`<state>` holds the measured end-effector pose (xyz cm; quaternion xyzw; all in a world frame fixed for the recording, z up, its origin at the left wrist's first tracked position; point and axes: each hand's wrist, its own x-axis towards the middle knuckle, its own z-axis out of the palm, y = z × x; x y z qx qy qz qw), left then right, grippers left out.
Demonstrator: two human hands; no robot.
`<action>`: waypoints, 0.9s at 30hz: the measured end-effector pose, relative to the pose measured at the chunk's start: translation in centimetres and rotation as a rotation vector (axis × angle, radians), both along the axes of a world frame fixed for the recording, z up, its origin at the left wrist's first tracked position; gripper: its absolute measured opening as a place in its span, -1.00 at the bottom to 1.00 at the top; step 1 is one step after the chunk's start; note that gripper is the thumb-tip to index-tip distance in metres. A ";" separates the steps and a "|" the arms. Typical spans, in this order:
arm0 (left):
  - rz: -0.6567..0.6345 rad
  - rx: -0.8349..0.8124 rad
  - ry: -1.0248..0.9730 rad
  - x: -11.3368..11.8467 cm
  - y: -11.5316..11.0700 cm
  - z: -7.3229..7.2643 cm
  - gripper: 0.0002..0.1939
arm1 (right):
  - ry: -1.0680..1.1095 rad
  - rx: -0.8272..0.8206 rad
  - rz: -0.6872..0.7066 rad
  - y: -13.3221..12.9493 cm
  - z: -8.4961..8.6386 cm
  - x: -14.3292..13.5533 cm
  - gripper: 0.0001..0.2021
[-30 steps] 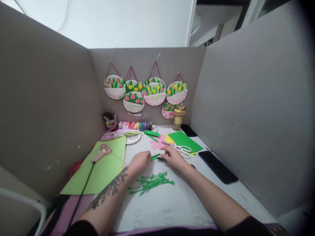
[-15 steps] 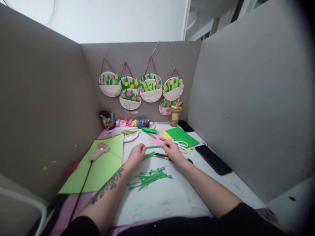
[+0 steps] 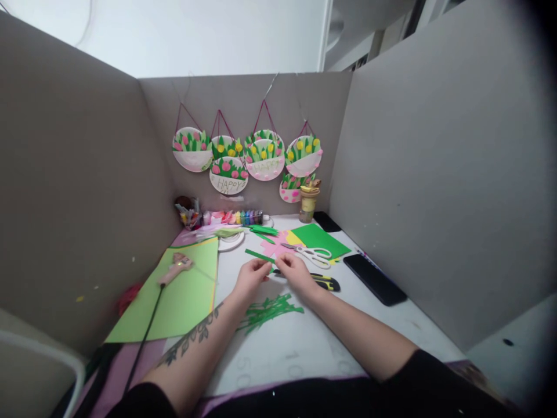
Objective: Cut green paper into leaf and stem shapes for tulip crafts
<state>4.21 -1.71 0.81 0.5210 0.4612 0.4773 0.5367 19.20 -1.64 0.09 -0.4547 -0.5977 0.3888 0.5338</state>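
Observation:
My left hand and my right hand are nearly touching above the middle of the white table. A narrow green paper strip slants up and left from between them, its right end at the fingertips of my right hand. The fingers of both hands are pinched together on the strip. Below the hands lies a loose pile of thin green paper strips. A black and yellow cutter knife rests beside my right hand, with white-handled scissors just behind it.
A glue gun lies on light green sheets at the left. Behind are dark green paper, pink paper and paint pots. At the right is a black phone. Decorated paper plates hang on the grey back panel.
My hands have come closer together. The green strip, stretched level between them before, now sticks out to the upper left from the fingers.

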 end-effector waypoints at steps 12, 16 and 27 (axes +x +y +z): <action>0.120 0.037 0.016 -0.4 0.4 0.2 -0.72 | -0.392 -0.056 0.047 1.3 1.1 3.1 -0.73; 0.139 0.032 -0.003 -1.0 0.8 0.3 -0.72 | -1.054 -0.179 -0.284 2.9 1.9 8.3 -0.79; 0.171 0.044 -0.003 -1.4 1.3 -0.1 -0.72 | -1.336 -0.323 -0.244 4.6 0.6 11.9 -0.78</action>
